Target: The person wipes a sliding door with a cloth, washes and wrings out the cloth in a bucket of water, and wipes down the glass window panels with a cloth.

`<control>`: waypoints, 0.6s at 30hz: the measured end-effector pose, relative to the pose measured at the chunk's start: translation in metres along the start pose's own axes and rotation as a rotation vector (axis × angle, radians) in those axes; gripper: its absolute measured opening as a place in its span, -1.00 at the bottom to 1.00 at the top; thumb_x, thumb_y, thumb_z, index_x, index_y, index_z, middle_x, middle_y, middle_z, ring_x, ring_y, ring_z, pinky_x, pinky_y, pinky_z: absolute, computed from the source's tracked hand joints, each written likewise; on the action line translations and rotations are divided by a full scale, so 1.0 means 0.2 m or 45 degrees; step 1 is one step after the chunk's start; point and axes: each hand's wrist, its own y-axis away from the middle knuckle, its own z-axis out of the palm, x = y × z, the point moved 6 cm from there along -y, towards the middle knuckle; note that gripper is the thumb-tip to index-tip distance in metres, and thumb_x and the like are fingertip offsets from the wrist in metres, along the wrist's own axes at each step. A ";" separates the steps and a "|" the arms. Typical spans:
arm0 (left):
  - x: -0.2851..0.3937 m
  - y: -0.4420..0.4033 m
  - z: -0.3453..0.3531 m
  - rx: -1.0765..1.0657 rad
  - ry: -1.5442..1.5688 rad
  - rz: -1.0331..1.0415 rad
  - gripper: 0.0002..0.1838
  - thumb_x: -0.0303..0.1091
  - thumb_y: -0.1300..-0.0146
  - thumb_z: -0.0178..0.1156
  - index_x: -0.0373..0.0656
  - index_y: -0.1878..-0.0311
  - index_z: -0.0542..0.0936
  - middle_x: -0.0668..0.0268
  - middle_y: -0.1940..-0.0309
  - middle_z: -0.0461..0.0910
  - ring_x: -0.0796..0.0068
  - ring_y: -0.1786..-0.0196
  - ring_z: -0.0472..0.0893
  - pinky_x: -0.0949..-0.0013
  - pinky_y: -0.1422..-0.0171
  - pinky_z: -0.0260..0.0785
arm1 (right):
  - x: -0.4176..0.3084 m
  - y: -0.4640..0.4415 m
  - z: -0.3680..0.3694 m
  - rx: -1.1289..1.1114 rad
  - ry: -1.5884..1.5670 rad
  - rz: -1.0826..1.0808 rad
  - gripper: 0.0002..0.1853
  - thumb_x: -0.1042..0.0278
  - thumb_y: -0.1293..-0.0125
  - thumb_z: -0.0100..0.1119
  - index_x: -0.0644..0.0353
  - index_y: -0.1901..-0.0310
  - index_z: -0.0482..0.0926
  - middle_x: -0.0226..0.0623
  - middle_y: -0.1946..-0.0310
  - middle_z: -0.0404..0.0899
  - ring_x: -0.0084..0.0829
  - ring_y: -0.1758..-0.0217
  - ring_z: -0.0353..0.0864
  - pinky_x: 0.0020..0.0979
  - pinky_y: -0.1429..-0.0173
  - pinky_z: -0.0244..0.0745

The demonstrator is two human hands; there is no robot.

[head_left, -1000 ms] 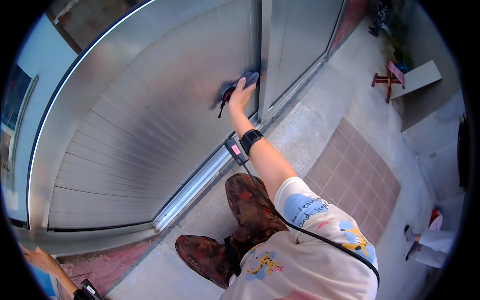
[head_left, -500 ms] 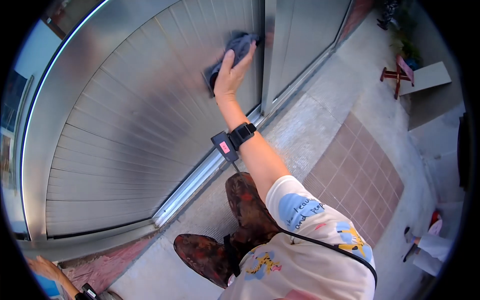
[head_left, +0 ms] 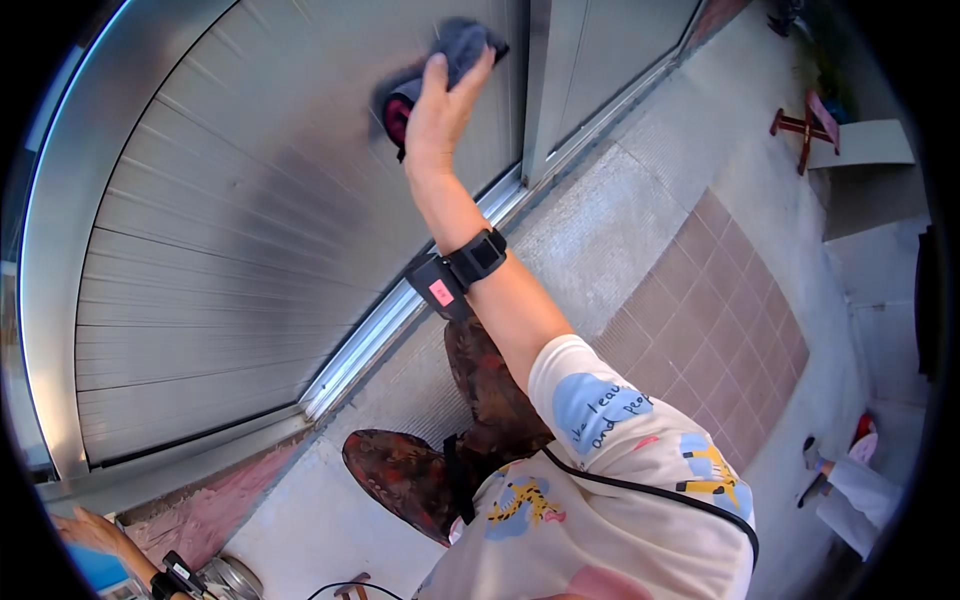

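My right hand [head_left: 440,112] is closed on a dark grey-blue cloth [head_left: 462,52] with a dark red part [head_left: 397,118] at its lower end. The cloth lies against the ribbed metal door panel [head_left: 200,290], near the upright frame bar. At the lower left, my left hand [head_left: 88,530] has its fingers apart beside the lower edge of the door frame [head_left: 160,478], and nothing shows in it. Both wrists wear black straps with small devices.
A metal track [head_left: 365,355] runs along the panel's base. My patterned legs [head_left: 490,390] are close to it. At the bottom left are a round metal object [head_left: 232,578] and a blue surface. A red folding stool [head_left: 805,128], a white board [head_left: 870,143] and a person's legs [head_left: 860,495] are at right.
My right hand has moved upward in view across the panel with the cloth. My left hand has stayed near the frame's edge. The round metal object has come further into view.
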 end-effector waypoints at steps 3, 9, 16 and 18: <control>-0.07 0.05 0.02 -0.009 -0.011 -0.021 -0.32 0.05 -0.51 -0.14 -0.33 -0.44 0.20 -0.11 -0.43 0.21 -0.09 -0.45 0.21 0.06 -0.54 0.00 | 0.01 0.03 0.02 -0.044 0.212 -0.398 -0.35 0.16 -0.44 0.01 0.28 -0.43 0.10 0.09 -0.50 -0.01 0.05 -0.59 -0.11 0.04 -0.58 -0.24; -0.30 0.27 0.14 -0.090 -0.148 -0.033 -0.32 0.01 -0.53 -0.17 -0.41 -0.43 0.19 -0.15 -0.43 0.20 -0.06 -0.45 0.24 0.15 -0.54 0.02 | 0.86 0.40 -0.44 0.543 0.067 0.843 -0.32 -0.01 -0.49 -0.07 0.35 -0.41 0.08 0.11 -0.43 0.15 -0.07 -0.46 0.23 -0.20 -0.49 0.13; 0.09 -0.03 -0.03 -0.033 -0.040 -0.010 -0.30 0.05 -0.49 -0.15 -0.26 -0.49 0.12 -0.21 -0.46 0.10 -0.17 -0.51 0.07 -0.01 -0.57 -0.10 | 0.82 0.71 -0.35 0.772 -0.258 1.600 -0.32 -0.05 -0.48 -0.12 0.26 -0.43 0.06 -0.03 -0.44 0.15 -0.15 -0.45 0.23 -0.22 -0.47 0.19; 0.09 -0.02 -0.03 -0.014 -0.032 -0.034 -0.29 0.06 -0.47 -0.13 -0.25 -0.49 0.13 -0.23 -0.45 0.09 -0.19 -0.50 0.07 -0.02 -0.58 -0.11 | 0.60 0.53 -0.21 0.583 -0.258 1.142 -0.36 0.03 -0.50 -0.11 0.29 -0.42 0.07 -0.02 -0.45 0.11 -0.16 -0.48 0.19 -0.25 -0.51 0.11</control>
